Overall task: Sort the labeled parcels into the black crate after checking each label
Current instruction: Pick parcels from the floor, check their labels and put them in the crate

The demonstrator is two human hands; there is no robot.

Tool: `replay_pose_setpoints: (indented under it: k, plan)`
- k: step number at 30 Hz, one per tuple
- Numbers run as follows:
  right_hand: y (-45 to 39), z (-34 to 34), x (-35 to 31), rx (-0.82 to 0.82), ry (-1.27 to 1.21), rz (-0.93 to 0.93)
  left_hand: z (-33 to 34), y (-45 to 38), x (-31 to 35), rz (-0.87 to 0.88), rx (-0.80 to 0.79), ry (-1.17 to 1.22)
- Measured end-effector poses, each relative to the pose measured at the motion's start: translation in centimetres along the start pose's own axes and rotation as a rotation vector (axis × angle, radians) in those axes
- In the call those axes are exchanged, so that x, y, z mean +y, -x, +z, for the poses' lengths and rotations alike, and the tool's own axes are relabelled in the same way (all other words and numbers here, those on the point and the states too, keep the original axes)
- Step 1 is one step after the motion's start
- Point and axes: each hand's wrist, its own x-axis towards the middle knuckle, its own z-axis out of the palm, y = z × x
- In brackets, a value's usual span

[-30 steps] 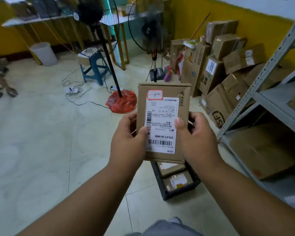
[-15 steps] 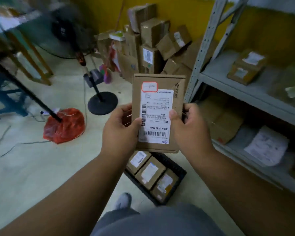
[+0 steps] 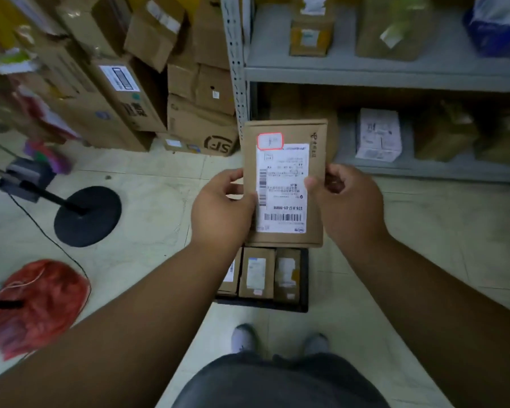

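I hold a flat brown cardboard parcel [image 3: 289,134] upright in front of me, its white shipping label and a small red-edged sticker facing me. My left hand [image 3: 221,210] grips its left edge and my right hand [image 3: 348,204] grips its right edge, thumbs on the label. Directly below the parcel, on the floor, stands the black crate [image 3: 305,278]. Three labeled brown parcels [image 3: 256,272] stand side by side inside it. My left forearm hides the crate's left end.
A grey metal shelf [image 3: 380,75] with boxes and a white parcel [image 3: 379,135] rises ahead on the right. Stacked cardboard boxes [image 3: 121,92] fill the left background. A black fan base [image 3: 87,216] and a red bag [image 3: 39,304] lie on the tiled floor at left. My shoes [image 3: 243,338] are just behind the crate.
My view has swung right and down, so the shelf and crate now sit straight ahead. Both hands keep the same hold on the parcel, which now hangs over the crate.
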Motion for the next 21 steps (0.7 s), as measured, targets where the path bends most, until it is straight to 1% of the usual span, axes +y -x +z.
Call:
replay_pose_setpoints:
  k: [4,7,10,13,15,18,21]
  plan:
    - [-1.2,2.6,3.6,0.02,0.027,0.018,2.4,-1.9,-3.4,0.005,-0.111,-0.022]
    - [-2.0,5.5,8.4,0.003,0.078,0.009,6.1,-3.9,-7.6,-0.031,-0.195,0.052]
    - [-2.7,8.6,15.8,-0.019,0.113,0.028,11.0,-6.1,-13.7,-0.088,-0.269,0.085]
    - [-1.5,12.2,24.4,-0.065,0.184,0.104,15.9,-7.3,-21.9,-0.222,-0.387,0.117]
    - [-0.5,14.8,30.0,-0.088,0.205,0.137,18.6,-7.8,-27.1,-0.252,-0.447,0.129]
    - [0.2,18.0,37.4,-0.124,0.236,0.184,22.5,-8.5,-34.1,-0.294,-0.431,0.121]
    - [1.2,20.6,44.3,-0.158,0.275,0.232,26.2,-8.9,-40.5,-0.35,-0.464,0.031]
